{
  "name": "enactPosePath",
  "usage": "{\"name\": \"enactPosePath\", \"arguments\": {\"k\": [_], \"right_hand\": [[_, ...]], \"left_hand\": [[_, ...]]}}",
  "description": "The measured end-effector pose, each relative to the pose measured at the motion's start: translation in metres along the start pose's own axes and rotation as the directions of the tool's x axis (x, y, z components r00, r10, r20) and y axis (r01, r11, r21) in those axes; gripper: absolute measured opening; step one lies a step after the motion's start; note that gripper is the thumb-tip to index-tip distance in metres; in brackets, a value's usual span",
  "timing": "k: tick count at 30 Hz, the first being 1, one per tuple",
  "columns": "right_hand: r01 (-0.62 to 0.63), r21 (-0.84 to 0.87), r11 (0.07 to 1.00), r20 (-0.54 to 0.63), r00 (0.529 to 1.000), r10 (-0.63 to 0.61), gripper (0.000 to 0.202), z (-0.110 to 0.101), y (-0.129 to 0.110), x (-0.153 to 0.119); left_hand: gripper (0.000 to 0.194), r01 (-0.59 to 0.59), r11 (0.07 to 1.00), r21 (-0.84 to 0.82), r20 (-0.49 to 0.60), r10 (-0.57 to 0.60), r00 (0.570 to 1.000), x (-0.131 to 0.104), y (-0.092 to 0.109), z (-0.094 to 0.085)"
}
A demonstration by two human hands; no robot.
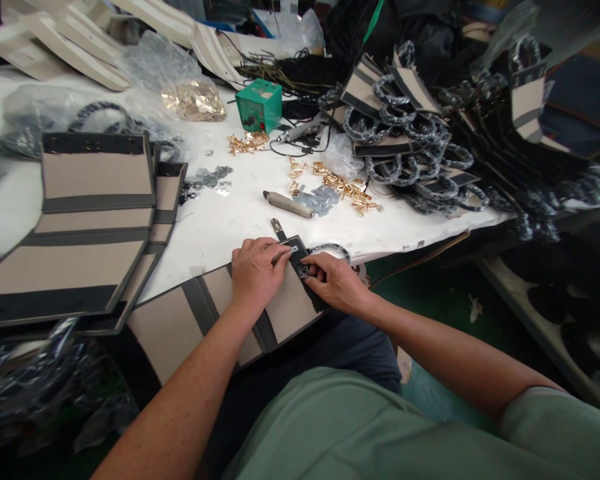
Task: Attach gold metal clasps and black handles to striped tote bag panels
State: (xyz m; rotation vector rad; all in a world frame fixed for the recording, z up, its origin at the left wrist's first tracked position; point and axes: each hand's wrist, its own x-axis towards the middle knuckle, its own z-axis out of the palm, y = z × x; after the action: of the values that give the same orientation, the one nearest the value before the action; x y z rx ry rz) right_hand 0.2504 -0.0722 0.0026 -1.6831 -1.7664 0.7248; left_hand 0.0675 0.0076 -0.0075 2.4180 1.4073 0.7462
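Note:
A beige panel with dark bands [177,319] lies across my lap and the table edge. My left hand [254,272] rests on its dark end strip, fingers drawn together beside a small silver metal plate [294,249]; what they pinch, if anything, is hidden. My right hand [339,281] is closed, with thumb and finger on a second small metal plate [303,272] on the same strip. Beyond the strip, a tab with a metal clasp [277,227] sticks out. A plastic-wrapped handle [333,249] curves out behind my right hand.
A grey pen-like tool [287,204] lies ahead, near loose flat metal plates [320,199] and gold-coloured fittings [347,187]. Farther back stands a green box [259,105]. Stacked panels [95,220] occupy the left; a pile of wrapped handles [405,147] fills the right.

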Motion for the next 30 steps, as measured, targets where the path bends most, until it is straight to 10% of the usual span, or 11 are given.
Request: {"name": "enactPosePath", "arguments": {"k": [5, 19, 30], "right_hand": [[-0.136, -0.125, 0.983, -0.133, 0.984, 0.120, 0.020, 0.002, -0.002, -0.004], [0.027, -0.482, 0.876, -0.124, 0.987, -0.099, 0.011, 0.007, -0.004, -0.013], [-0.005, -0.409, 0.913, -0.180, 0.981, -0.076, 0.020, 0.011, -0.003, -0.018]], "left_hand": [[0.017, -0.008, 1.000, 0.008, -0.003, 0.008, 1.000, 0.000, 0.000, 0.001], [0.018, -0.003, 1.000, 0.010, -0.001, 0.003, 1.000, -0.001, -0.001, 0.003], [0.018, -0.005, 1.000, 0.010, -0.009, 0.005, 1.000, -0.001, 0.001, 0.001]]}}
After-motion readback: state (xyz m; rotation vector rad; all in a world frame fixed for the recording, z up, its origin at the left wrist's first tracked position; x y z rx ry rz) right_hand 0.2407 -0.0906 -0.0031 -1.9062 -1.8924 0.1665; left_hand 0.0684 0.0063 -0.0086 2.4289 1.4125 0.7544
